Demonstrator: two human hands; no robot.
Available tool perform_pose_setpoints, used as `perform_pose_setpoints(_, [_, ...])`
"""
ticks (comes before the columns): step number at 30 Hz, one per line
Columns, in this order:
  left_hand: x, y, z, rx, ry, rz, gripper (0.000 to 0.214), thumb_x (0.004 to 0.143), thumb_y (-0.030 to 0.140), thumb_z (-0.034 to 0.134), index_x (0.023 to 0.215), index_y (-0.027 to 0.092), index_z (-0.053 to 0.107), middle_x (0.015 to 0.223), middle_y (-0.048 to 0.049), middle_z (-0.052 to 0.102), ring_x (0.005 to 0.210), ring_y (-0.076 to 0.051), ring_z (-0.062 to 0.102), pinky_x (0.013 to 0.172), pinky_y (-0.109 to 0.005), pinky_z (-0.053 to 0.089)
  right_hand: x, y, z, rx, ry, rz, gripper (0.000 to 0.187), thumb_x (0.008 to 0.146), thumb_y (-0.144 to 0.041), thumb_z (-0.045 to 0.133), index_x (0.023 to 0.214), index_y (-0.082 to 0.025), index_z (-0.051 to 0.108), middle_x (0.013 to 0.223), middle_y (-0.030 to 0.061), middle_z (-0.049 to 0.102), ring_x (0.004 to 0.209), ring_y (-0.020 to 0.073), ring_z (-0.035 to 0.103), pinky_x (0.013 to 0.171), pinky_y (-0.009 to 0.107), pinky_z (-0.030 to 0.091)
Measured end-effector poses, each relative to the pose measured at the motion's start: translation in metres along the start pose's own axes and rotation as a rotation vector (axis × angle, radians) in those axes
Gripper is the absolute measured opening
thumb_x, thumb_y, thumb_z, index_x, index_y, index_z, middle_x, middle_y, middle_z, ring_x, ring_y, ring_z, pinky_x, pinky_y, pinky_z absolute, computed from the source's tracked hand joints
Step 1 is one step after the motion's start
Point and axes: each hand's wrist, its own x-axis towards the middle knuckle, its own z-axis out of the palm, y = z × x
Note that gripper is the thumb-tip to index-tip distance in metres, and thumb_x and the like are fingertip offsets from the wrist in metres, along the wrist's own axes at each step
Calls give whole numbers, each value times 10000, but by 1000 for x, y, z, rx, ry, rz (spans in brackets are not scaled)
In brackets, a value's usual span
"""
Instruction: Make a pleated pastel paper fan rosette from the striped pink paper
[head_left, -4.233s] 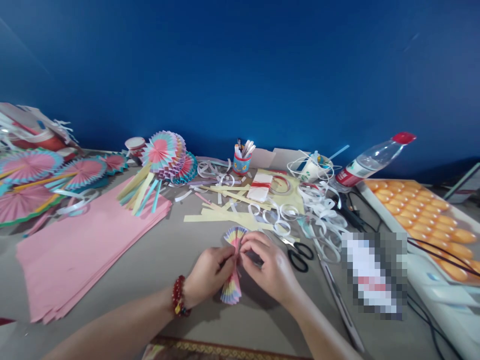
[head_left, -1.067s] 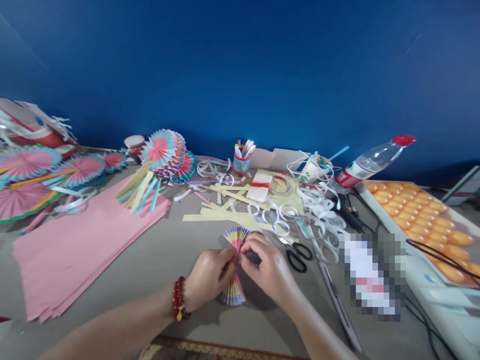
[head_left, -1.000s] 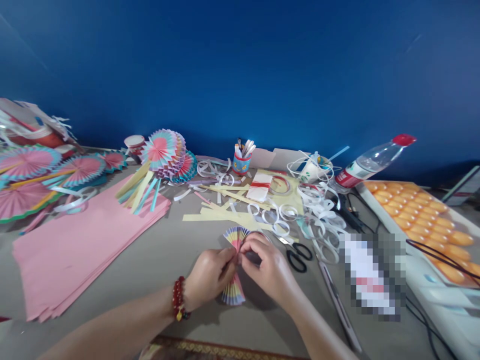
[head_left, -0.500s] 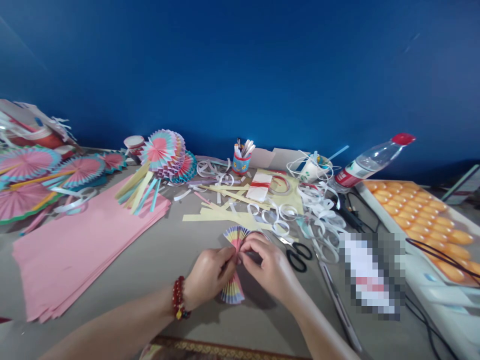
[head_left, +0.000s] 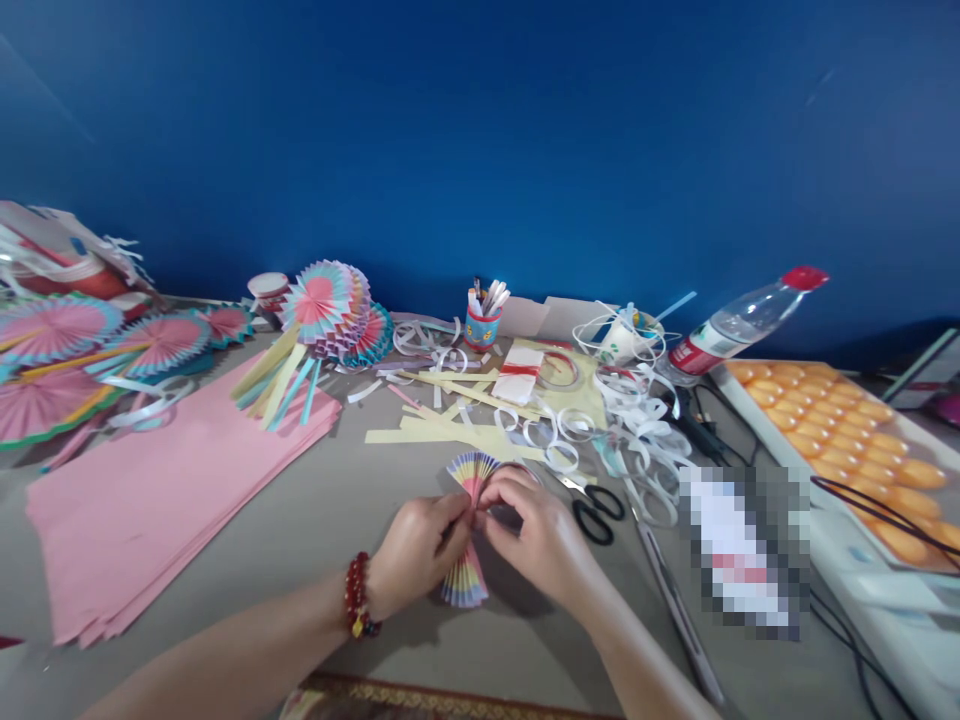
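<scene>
A pleated paper fan [head_left: 466, 582], striped pink, yellow and purple, is pinched at its narrow middle, and its two ends flare out above and below. My left hand [head_left: 420, 545], with a red bead bracelet [head_left: 358, 595] at the wrist, grips the fan's middle from the left. From the right, my right hand [head_left: 536, 530] has its thumb and fingers closed on the same spot; the exact point of contact is hidden. Just right of that hand lie scissors [head_left: 596, 512] with black handles. A roll of clear tape [head_left: 517, 470] shows partly behind my right fingers.
Pink paper sheets [head_left: 180, 490] are stacked at left, with finished paper rosettes [head_left: 322, 305] behind. Yellow strips [head_left: 450, 435] and curled white strips [head_left: 637, 430] litter the middle. A pen cup [head_left: 482, 328], a tilted bottle [head_left: 739, 325] and a long metal-coloured knife [head_left: 679, 605] stand or lie around.
Both hands stay at the middle of the paper fan. My right fingers shift very slightly; nothing else visibly moves.
</scene>
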Motion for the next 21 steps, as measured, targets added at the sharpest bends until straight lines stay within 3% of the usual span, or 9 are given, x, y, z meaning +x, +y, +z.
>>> perform_pose_setpoints(12, [-1,-1,1,26,3,16,208,927,201,409,728,205,466,612,17,525,537,-127,469,551,-236,292,-2,4,2,-53,-6,21,152,804,-70,535,775,-219,547,845,26,616,791,182,590,716,289,464])
perform_pose_setpoints(21, [0,1,-2,-16,-2,-28,217,925,215,397,714,206,445,612,15,503,542,-131,454,552,-232,295,-2,5,4,-123,-20,-47,129,834,-86,532,811,-207,566,853,53,631,812,205,602,723,308,468])
